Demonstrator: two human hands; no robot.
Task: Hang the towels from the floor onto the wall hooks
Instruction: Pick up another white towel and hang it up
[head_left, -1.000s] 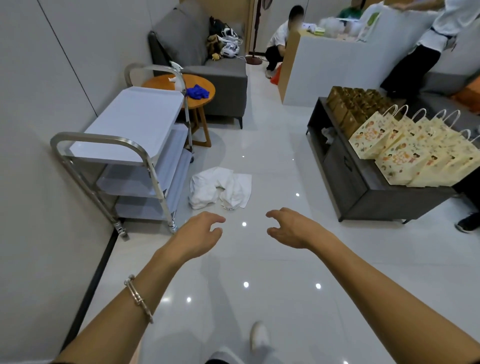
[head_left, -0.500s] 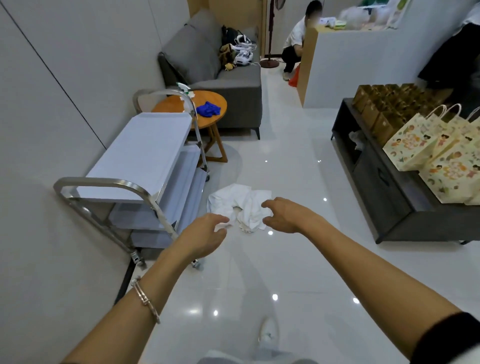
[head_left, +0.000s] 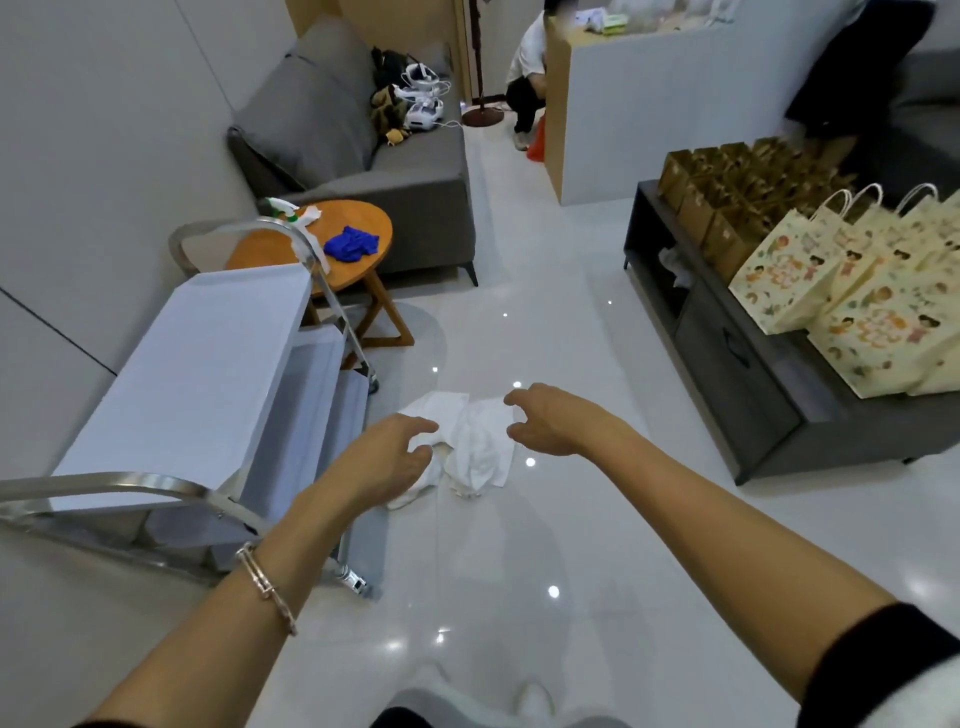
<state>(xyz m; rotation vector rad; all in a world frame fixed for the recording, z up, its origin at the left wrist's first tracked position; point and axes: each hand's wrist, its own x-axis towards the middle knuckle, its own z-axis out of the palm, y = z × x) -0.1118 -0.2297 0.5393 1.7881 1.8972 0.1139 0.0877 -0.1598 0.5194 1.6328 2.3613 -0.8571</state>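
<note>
On the glossy floor (head_left: 519, 545) beside the steel cart (head_left: 208, 364) lay the crumpled white towels (head_left: 480, 441). The left hand (head_left: 382, 460) and right hand (head_left: 558, 423) hung just over them, fingers loosely curled, grasping nothing. Pickup was at hand, I judged; next, closing on cloth.

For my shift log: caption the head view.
Left hand and right hand, open, reach toward towels on the floor beside a cart.

Even, moderately bright overhead lighting is filling the room. Small ceiling-light reflections are glaring off the glossy floor (head_left: 571, 545). A soft shadow is lying beside the cart (head_left: 208, 364). Wide-angle distortion is bending the frame edges, and fine detail is reading slightly soft throughout.
</note>
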